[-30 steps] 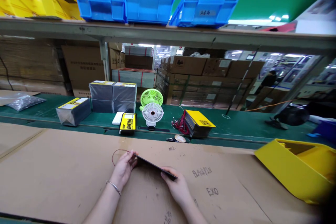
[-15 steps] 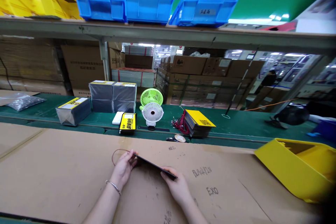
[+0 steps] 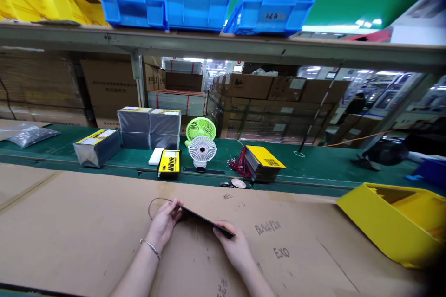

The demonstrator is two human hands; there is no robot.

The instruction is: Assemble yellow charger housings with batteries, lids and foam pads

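Note:
A thin dark flat panel (image 3: 206, 221) is held up over the brown cardboard sheet (image 3: 87, 227), tilted so that mostly its edge shows. My left hand (image 3: 165, 222) grips its left end, and a thin reddish wire (image 3: 150, 206) loops out beside that hand. The panel's right end is pinched in my right hand (image 3: 232, 243), thumb on the near side. Beyond the cardboard, a stack of similar dark panels with a yellow top sheet (image 3: 265, 157) stands beside a bundle of red wires (image 3: 239, 165).
A yellow bin (image 3: 386, 227) sits at the right. Along the green bench (image 3: 296, 167) stand a white fan (image 3: 202, 149), a green fan (image 3: 200, 129), wrapped grey blocks (image 3: 149, 129) and a yellow-labelled pack (image 3: 169, 162). Blue bins (image 3: 198, 8) line the shelf above.

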